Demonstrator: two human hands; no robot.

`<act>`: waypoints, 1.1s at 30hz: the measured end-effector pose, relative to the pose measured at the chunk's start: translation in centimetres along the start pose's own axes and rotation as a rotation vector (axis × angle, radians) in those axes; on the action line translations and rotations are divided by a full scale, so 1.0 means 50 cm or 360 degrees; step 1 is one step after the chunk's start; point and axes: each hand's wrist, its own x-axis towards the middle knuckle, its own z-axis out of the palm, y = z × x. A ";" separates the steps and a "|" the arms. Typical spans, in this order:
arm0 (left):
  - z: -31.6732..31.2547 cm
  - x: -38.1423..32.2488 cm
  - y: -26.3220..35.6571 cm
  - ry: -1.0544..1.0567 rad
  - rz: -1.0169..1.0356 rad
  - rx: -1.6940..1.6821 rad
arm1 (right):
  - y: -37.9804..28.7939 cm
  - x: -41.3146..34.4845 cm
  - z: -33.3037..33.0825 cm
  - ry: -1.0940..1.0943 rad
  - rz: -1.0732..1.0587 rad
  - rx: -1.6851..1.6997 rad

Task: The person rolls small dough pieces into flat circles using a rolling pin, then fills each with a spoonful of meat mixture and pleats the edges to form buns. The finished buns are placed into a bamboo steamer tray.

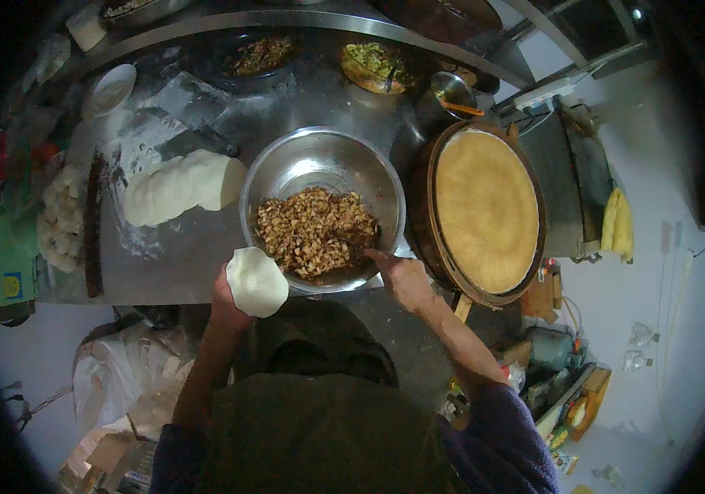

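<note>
My left hand holds a round, flat dough wrapper at the near left rim of a large stainless steel bowl. Chopped brown filling lies in the near part of the bowl. My right hand is at the bowl's near right rim, its fingers closed and reaching toward the filling; any utensil in it is hard to make out. To the left of the bowl, a long piece of pale dough rests on the floured metal table.
A round steamer lined with yellowish cloth stands right of the bowl. Farther back are a bowl of green filling, a dark bowl of filling and a metal pot. A dark rod and a bag of pale lumps lie left.
</note>
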 end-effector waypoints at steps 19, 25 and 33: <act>0.017 0.006 0.012 0.0184 -0.0415 -0.0959 | -0.021 -0.011 -0.042 -0.0076 -0.0083 0.0661; -0.001 -0.005 -0.001 0.0395 -0.0306 -0.0925 | -0.041 0.019 -0.036 -0.0148 0.0119 0.1712; 0.099 0.064 0.034 0.0258 0.0038 -0.0589 | -0.089 0.028 -0.121 -0.0247 0.0374 0.2041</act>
